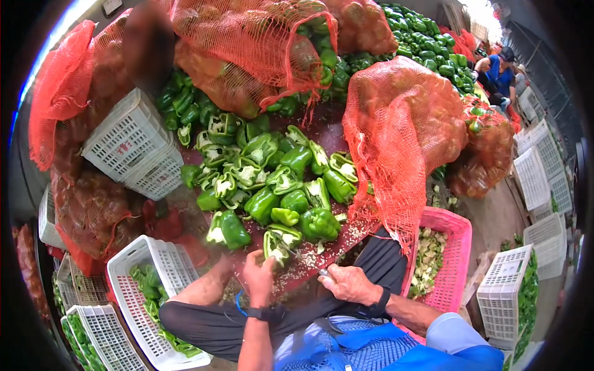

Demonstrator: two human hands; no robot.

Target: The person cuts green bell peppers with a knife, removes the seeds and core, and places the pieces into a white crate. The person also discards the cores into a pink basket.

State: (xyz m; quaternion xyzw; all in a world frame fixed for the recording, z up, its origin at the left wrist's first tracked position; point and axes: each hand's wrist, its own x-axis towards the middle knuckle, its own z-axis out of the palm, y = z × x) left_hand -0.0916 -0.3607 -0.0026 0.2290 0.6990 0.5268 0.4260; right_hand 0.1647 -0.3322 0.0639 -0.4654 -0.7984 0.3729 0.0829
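Observation:
My left hand (259,274) holds a cut green bell pepper half (274,249), its pale core and inside facing up. My right hand (351,284) grips the handle of a small knife (306,261), whose blade reaches the pepper half. Just beyond my hands, a heap of halved and whole green bell peppers (293,201) lies on a dark red board (297,278) strewn with pale seeds. A large pepper half (230,230) lies on the board's left part.
A white crate (185,274) with pepper pieces stands at my left, a pink crate (457,259) with cut cores at my right. Red mesh sacks (403,116) flank the heap; stacked white crates (134,143) stand upper left. Another person (500,76) sits at the far right.

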